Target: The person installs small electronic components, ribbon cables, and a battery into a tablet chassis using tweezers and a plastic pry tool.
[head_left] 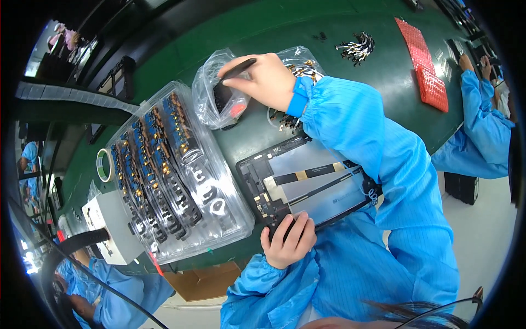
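Head view showed us the open device (312, 183) at centre, seemingly steadied by the left hand (289, 240), fingers curled, grip beneath hidden from us, while the right hand (262, 79) pinched a dark tool (240, 68) over the upper-centre clear bag (204, 107).

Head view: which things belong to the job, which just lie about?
Likely in use:
- black-framed rectangular device with silver panel, under left hand
- dark slim tool in right hand
- crumpled clear plastic bag

Apparently lying about:
- flat red bubble-wrap
- round cream tape roll
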The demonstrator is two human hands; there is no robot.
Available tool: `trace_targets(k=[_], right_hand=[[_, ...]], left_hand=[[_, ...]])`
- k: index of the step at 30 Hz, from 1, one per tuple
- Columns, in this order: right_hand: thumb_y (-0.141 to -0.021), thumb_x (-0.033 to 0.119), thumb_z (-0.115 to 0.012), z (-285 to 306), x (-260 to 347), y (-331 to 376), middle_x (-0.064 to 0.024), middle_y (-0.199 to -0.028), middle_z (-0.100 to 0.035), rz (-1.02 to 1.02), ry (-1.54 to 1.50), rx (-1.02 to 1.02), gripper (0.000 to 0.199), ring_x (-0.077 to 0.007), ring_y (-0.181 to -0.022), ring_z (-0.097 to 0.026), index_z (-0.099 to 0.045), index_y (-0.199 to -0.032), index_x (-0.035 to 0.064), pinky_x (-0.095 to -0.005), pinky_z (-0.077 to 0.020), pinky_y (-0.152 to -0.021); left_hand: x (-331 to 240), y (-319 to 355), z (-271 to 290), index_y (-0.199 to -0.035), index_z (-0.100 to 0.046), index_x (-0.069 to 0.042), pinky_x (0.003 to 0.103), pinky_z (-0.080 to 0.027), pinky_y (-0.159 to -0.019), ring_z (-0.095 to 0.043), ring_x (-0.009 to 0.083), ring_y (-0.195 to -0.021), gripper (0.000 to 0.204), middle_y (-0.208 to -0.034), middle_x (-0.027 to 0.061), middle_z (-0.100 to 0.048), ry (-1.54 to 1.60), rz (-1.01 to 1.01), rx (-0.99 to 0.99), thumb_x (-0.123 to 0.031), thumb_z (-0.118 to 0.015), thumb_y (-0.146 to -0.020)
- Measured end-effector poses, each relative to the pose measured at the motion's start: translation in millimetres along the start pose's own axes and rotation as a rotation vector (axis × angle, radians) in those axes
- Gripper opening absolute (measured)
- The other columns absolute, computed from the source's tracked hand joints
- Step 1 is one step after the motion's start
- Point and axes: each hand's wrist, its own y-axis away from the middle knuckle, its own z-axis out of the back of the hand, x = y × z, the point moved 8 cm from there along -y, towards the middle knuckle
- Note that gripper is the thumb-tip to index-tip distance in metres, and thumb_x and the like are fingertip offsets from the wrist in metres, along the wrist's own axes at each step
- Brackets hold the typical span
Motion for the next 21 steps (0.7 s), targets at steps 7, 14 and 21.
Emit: trace_targets(k=[7, 14, 21], right_hand=[[-0.076, 0.01, -0.065, 56, 66, 38, -0.0041, -0.079, -0.065, -0.022, -0.194, 0.029, 0.017, -0.0052, -0.052, -0.041, -0.065, -0.091, 0.0026, -0.0207, -0.0343, -0.047], [-0.066, 0.002, -0.07, 66, 160, 113, -0.0113, -0.084, -0.066, 0.134, -0.216, 0.394, 0.024, -0.0234, -0.074, -0.062, -0.066, -0.09, 0.0023, -0.0292, -0.0457, -0.064], [-0.071, 0.001, -0.066, 43, 166, 145, -0.0123, -0.082, -0.063, 0.172, -0.241, 0.406, 0.02, -0.0245, -0.073, -0.061, -0.064, -0.091, 0.0041, -0.0307, -0.0487, -0.063]], left_hand=[[19, 15, 16, -0.089, -0.06, -0.012, 0.044, -0.026, -0.102, -0.052, 0.0203, -0.108, 0.017, -0.102, 0.0057, -0.061, 0.829, 0.068, 0.09, -0.016, -0.058, -0.072], [23, -55, -5, -0.137, -0.022, -0.002, 0.037, -0.021, -0.106, -0.022, 0.0216, -0.132, 0.055, -0.142, 0.0103, -0.026, 2.755, 1.081, -0.194, -0.03, -0.028, -0.09], [21, -80, 10, -0.138, -0.02, -0.004, 0.034, -0.019, -0.107, -0.019, 0.0206, -0.134, 0.055, -0.144, 0.0082, -0.021, 2.942, 0.951, -0.375, -0.03, -0.023, -0.089]])
